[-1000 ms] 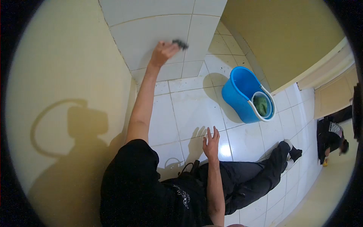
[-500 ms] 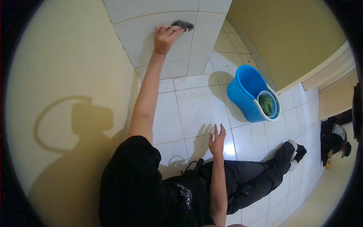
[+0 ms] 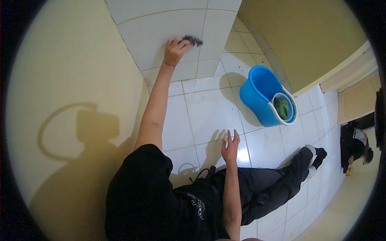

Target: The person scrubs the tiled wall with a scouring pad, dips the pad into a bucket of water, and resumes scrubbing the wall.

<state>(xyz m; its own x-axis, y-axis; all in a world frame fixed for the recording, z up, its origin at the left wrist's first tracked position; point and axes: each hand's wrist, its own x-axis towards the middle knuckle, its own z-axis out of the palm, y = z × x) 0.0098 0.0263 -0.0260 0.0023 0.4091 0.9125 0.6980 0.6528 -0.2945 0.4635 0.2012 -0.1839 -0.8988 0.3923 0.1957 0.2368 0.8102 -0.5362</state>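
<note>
My left hand (image 3: 175, 51) is raised at the upper left with its fingers closed on a dark, speckled scouring pad (image 3: 193, 40). The pad is against the white tiled wall (image 3: 161, 30), left of a vertical grout line. Lower down, my right hand (image 3: 230, 149) is held above the floor near my legs, its fingers apart and nothing in it.
A blue bucket (image 3: 257, 100) with a pale rim stands on the white tiled floor (image 3: 209, 114). In it sits a small round container (image 3: 282, 107) with something green. My legs (image 3: 277, 193) stretch right. A person in black (image 3: 356, 146) is at the far right.
My left hand and the pad first moved up the tiled wall, then came back down a little. The right hand stays open. The whole view has shifted slightly.
</note>
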